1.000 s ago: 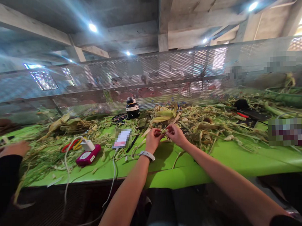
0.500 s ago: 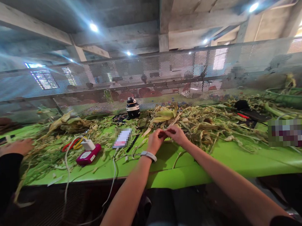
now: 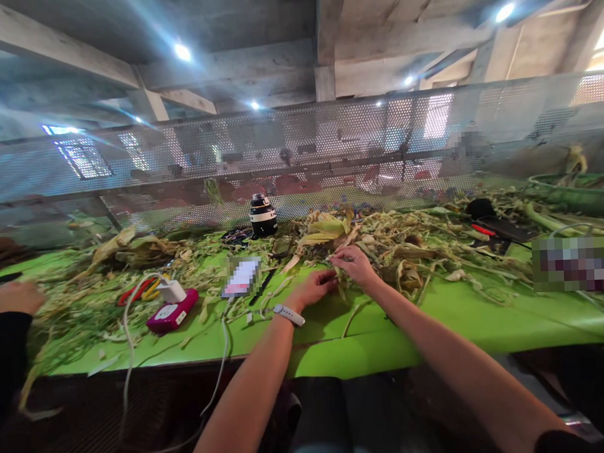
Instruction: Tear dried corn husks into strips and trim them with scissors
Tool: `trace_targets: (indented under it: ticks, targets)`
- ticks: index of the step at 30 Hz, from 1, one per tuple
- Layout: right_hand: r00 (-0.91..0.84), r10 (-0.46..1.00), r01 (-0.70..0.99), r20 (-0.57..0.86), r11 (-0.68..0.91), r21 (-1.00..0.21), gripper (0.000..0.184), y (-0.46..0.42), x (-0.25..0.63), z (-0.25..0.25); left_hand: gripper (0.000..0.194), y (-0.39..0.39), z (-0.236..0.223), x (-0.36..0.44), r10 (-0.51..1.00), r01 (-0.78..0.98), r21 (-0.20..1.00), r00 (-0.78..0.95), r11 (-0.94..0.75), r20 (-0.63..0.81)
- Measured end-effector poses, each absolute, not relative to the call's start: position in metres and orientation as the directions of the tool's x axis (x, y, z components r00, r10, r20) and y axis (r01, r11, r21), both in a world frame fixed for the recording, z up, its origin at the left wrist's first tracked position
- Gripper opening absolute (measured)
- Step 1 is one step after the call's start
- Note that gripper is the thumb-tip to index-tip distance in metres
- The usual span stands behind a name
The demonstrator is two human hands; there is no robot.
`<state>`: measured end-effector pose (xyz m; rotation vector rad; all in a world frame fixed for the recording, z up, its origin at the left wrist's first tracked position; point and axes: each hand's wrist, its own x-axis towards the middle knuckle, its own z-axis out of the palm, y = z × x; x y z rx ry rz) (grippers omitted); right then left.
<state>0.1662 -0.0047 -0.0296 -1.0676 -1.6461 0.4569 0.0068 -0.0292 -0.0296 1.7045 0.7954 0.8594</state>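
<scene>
My left hand (image 3: 312, 289), with a white wristband (image 3: 286, 314), lies low over the green table (image 3: 436, 324), fingers curled on a thin strip of corn husk (image 3: 340, 283). My right hand (image 3: 352, 263) is just above and to the right, pinching the upper end of the same strip. The two hands are close together at the near edge of a heap of corn husks (image 3: 382, 239).
A blurred phone (image 3: 241, 277), a pink power bank (image 3: 172, 312) with a white charger and cable, and red-yellow scissors (image 3: 139, 290) lie left of my hands. A black-and-white cylinder (image 3: 263, 216) stands by the perforated metal screen (image 3: 299, 153). Another person's hand (image 3: 12, 298) works at far left.
My left hand has dropped toward the table and away from the right, which stays raised on the husk strip. The other person's hand at the left has drawn back.
</scene>
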Motion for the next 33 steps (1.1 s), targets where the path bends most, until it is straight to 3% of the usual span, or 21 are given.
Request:
trace_targets:
  ticks: [5,11,18,22,26,33]
  targets:
    - [-0.044,0.883,0.187,0.467,0.467,-0.864,0.023,-0.007,0.166,-0.026,0.028,-0.034,-0.027,0.005,0.77,0.072,0.979,0.629,-0.191,0.104]
    - [-0.12,0.903,0.073,0.413,0.423,-0.903,0.028,-0.017,0.158,-0.019,0.031,-0.041,-0.024,0.01,0.822,-0.118,0.993,0.566,0.007,0.061]
    - [-0.108,0.909,0.077,0.404,0.412,-0.908,0.03,-0.015,0.155,-0.022,0.046,-0.042,-0.025,0.011,0.787,0.042,0.997,0.617,-0.059,0.02]
    - [-0.084,0.924,0.078,0.374,0.38,-0.921,0.036,-0.014,0.157,-0.02,0.042,-0.043,-0.025,0.012,0.783,-0.007,0.999,0.621,-0.041,0.037]
    - [-0.087,0.954,0.075,0.288,0.295,-0.953,0.042,-0.015,0.161,-0.017,0.036,-0.04,-0.024,0.012,0.865,-0.126,0.99,0.49,-0.057,0.112]
    - [-0.093,0.927,0.118,0.365,0.374,-0.92,0.038,-0.016,0.161,-0.016,0.026,-0.034,-0.024,0.009,0.911,-0.084,0.995,0.405,-0.048,0.078]
